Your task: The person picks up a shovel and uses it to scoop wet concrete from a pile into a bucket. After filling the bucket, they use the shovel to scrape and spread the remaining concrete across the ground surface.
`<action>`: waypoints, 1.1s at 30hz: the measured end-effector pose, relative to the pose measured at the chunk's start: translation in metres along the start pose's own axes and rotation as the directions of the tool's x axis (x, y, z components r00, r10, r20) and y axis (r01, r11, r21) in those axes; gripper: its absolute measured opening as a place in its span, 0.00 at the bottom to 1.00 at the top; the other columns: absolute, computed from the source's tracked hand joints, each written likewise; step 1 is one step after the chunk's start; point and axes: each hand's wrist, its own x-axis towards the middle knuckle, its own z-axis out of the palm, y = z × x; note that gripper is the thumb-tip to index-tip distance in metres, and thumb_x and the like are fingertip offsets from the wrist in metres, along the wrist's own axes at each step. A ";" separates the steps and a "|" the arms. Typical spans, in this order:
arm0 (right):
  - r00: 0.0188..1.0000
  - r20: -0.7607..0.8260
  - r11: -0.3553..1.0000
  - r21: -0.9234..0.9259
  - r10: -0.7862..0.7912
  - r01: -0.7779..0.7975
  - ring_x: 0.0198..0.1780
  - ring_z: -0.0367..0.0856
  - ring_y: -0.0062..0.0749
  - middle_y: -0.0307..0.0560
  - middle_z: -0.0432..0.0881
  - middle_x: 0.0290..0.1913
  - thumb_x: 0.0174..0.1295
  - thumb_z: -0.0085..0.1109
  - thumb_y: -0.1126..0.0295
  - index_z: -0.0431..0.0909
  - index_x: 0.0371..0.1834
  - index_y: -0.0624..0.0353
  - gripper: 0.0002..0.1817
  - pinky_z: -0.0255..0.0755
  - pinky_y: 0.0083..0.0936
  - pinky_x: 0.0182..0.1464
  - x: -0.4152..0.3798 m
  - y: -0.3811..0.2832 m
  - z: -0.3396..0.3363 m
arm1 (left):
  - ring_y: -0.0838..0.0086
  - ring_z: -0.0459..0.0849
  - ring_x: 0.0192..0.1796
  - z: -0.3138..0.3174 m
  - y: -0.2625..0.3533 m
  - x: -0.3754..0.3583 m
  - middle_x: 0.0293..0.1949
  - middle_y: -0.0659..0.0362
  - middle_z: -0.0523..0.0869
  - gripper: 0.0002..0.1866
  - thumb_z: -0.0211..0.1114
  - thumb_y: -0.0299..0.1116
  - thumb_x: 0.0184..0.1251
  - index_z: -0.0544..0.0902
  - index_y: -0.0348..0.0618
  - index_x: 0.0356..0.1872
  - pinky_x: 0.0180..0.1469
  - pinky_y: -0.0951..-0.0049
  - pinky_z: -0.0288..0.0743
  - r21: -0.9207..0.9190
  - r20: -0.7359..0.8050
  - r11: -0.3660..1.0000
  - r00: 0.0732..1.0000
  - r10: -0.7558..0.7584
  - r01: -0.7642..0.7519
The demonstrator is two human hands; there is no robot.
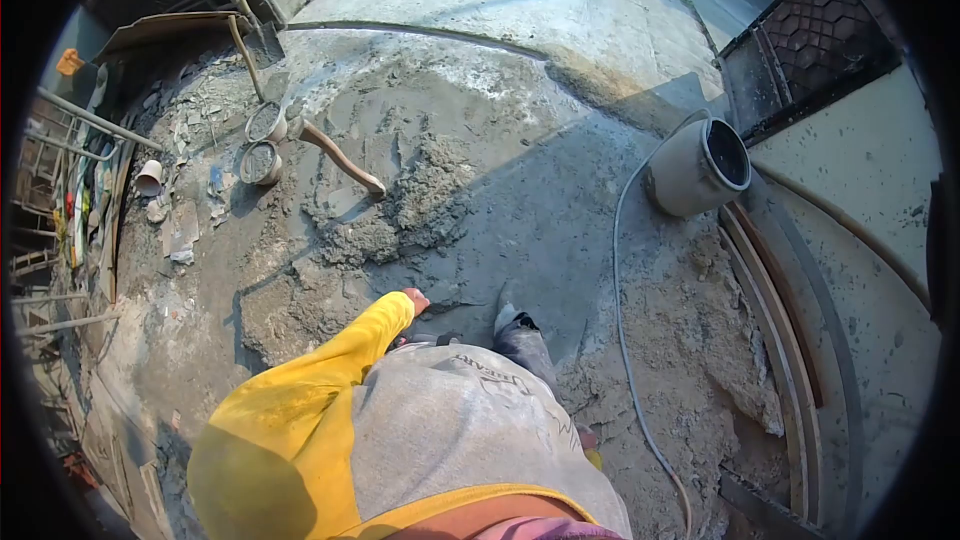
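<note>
My left hand point(416, 301), at the end of a yellow sleeve, hangs in front of my body above the wet grey mortar. Its fingers look curled in, and no tool shows in it. Only a sliver of my right hand point(588, 437) appears beside my shirt; its fingers are hidden. Ahead of my left hand lies a rough heap of mortar point(425, 195). A curved wooden handle point(340, 158) slants over the mortar beyond it. Two small filled buckets, one nearer point(261, 164) and one farther point(266, 124), stand to its left.
A large pail point(690, 175) stands at right, with a pale hose point(622, 300) running past it toward me. Long boards point(790, 360) line the right wall. A shovel point(264, 44) leans at back left, near rubble. Scrap and poles point(95, 120) crowd the left edge.
</note>
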 end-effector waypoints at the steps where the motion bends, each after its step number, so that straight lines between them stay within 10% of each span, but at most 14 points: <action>1: 0.999 0.031 0.999 -0.035 0.009 -0.008 0.33 0.81 0.38 0.50 0.80 0.41 0.65 0.44 0.64 0.69 0.52 0.57 0.15 0.73 0.33 0.29 0.012 -0.034 -0.007 | 0.71 0.81 0.36 0.000 -0.017 0.019 0.37 0.58 0.83 0.16 0.55 0.45 0.59 0.81 0.45 0.39 0.40 0.63 0.75 0.347 -0.008 0.935 0.997 -0.073 0.072; 4: 0.995 0.098 0.989 -0.144 -0.001 0.015 0.32 0.81 0.36 0.49 0.80 0.40 0.65 0.44 0.64 0.69 0.52 0.56 0.15 0.72 0.32 0.29 0.054 -0.136 -0.034 | 0.68 0.81 0.37 -0.048 -0.004 -0.002 0.40 0.56 0.83 0.19 0.55 0.45 0.58 0.80 0.44 0.44 0.42 0.62 0.75 -0.279 0.186 0.915 0.951 -0.245 0.291; 7: 0.988 0.135 0.971 -0.218 -0.073 0.102 0.32 0.81 0.35 0.48 0.80 0.39 0.65 0.45 0.64 0.70 0.51 0.54 0.14 0.72 0.32 0.29 0.102 -0.269 -0.054 | 0.68 0.81 0.29 -0.125 0.081 -0.066 0.36 0.58 0.84 0.19 0.57 0.43 0.57 0.80 0.43 0.44 0.31 0.68 0.76 -0.780 0.144 0.521 0.910 -0.390 0.347; 12: 0.968 0.020 0.924 -0.296 -0.250 0.244 0.29 0.80 0.31 0.46 0.80 0.37 0.66 0.44 0.64 0.70 0.51 0.55 0.14 0.69 0.24 0.26 0.153 -0.500 -0.052 | 0.67 0.81 0.34 -0.126 0.064 0.019 0.28 0.53 0.84 0.20 0.53 0.49 0.57 0.83 0.43 0.33 0.38 0.66 0.71 -0.566 -0.086 0.823 0.996 -0.011 -0.040; 16: 0.932 -0.010 0.896 -0.280 -0.362 0.345 0.27 0.80 0.29 0.45 0.80 0.36 0.65 0.44 0.66 0.71 0.51 0.56 0.14 0.68 0.22 0.26 0.179 -0.629 -0.025 | 0.60 0.81 0.45 -0.217 0.104 0.128 0.37 0.54 0.85 0.24 0.49 0.53 0.57 0.83 0.45 0.38 0.48 0.63 0.70 0.062 0.094 0.980 0.978 0.184 -0.190; 18: 0.936 0.037 0.890 -0.299 -0.350 0.345 0.27 0.79 0.28 0.45 0.80 0.36 0.64 0.45 0.66 0.72 0.51 0.56 0.14 0.68 0.22 0.26 0.197 -0.650 -0.025 | 0.57 0.81 0.46 -0.241 0.122 0.168 0.40 0.53 0.84 0.24 0.49 0.52 0.58 0.81 0.45 0.42 0.49 0.61 0.70 0.068 0.226 0.965 0.946 0.233 -0.254; 20: 0.938 0.130 0.857 -0.381 -0.322 0.347 0.28 0.80 0.28 0.45 0.80 0.36 0.63 0.46 0.66 0.72 0.50 0.56 0.14 0.69 0.24 0.27 0.203 -0.697 -0.001 | 0.63 0.81 0.43 -0.294 0.144 0.215 0.40 0.55 0.83 0.22 0.51 0.50 0.59 0.79 0.45 0.45 0.43 0.66 0.70 -0.265 0.068 0.961 0.993 0.101 -0.080; 23: 0.960 0.180 0.854 -0.443 -0.214 0.274 0.31 0.82 0.33 0.49 0.81 0.36 0.58 0.49 0.68 0.73 0.50 0.61 0.17 0.72 0.27 0.29 0.207 -0.748 0.039 | 0.72 0.80 0.38 -0.397 0.197 0.243 0.40 0.59 0.82 0.21 0.53 0.48 0.60 0.75 0.46 0.49 0.34 0.74 0.69 -0.895 -0.108 0.444 0.987 -0.118 -0.045; 27: 0.735 0.576 0.247 -0.701 -0.358 0.669 0.34 0.82 0.38 0.50 0.83 0.36 0.55 0.53 0.68 0.80 0.41 0.61 0.13 0.75 0.30 0.35 0.290 -0.802 0.065 | 0.78 0.80 0.37 -0.513 0.233 0.256 0.41 0.60 0.81 0.21 0.54 0.44 0.61 0.73 0.43 0.51 0.30 0.80 0.69 -0.948 -0.267 0.206 0.959 -0.099 -0.242; 33: 0.882 0.462 0.351 -0.814 -0.093 0.464 0.35 0.83 0.34 0.50 0.82 0.36 0.57 0.52 0.67 0.79 0.40 0.59 0.12 0.75 0.29 0.31 0.309 -1.015 0.218 | 0.75 0.81 0.31 -0.494 0.139 0.346 0.25 0.59 0.82 0.13 0.58 0.38 0.52 0.82 0.43 0.36 0.35 0.73 0.75 -0.920 -0.328 0.347 0.839 -0.433 -0.180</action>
